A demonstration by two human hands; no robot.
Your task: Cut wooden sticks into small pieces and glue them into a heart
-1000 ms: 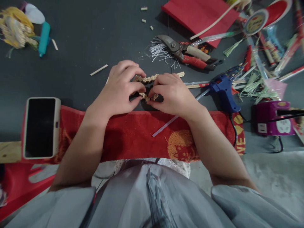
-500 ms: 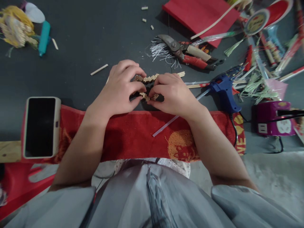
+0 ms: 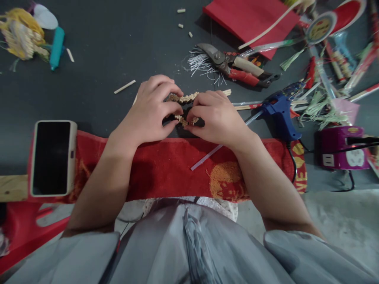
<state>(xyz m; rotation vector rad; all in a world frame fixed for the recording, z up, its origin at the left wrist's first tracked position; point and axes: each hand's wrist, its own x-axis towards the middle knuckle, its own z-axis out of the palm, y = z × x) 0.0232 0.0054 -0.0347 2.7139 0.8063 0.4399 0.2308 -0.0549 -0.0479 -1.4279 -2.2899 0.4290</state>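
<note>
Between my two hands is a beaded-looking ring (image 3: 189,97), tan and brown, with a knobbly surface; parts of it are hidden behind my fingers. My left hand (image 3: 155,108) is closed on its left side, thumb low and fingers curled over. On the other side my right hand (image 3: 211,114) pinches it with thumb and fingertips. Pale thin sticks (image 3: 226,92) poke out just beyond my right hand. A blue glue gun (image 3: 280,112) lies to the right, its clear glue stick (image 3: 207,157) reaching under my right wrist onto the red towel (image 3: 166,169).
Pruning shears (image 3: 237,67) lie beyond my right hand beside white cut strands (image 3: 201,61). Red paper (image 3: 248,19), a ribbon spool (image 3: 321,27) and tassels crowd the far right. A phone-like device (image 3: 53,157) sits left, a purple power block (image 3: 340,148) right. A teal tube (image 3: 57,48) lies far left.
Both hands keep almost the same grip on the ring. The view has shifted very slightly; nothing else has visibly moved.
</note>
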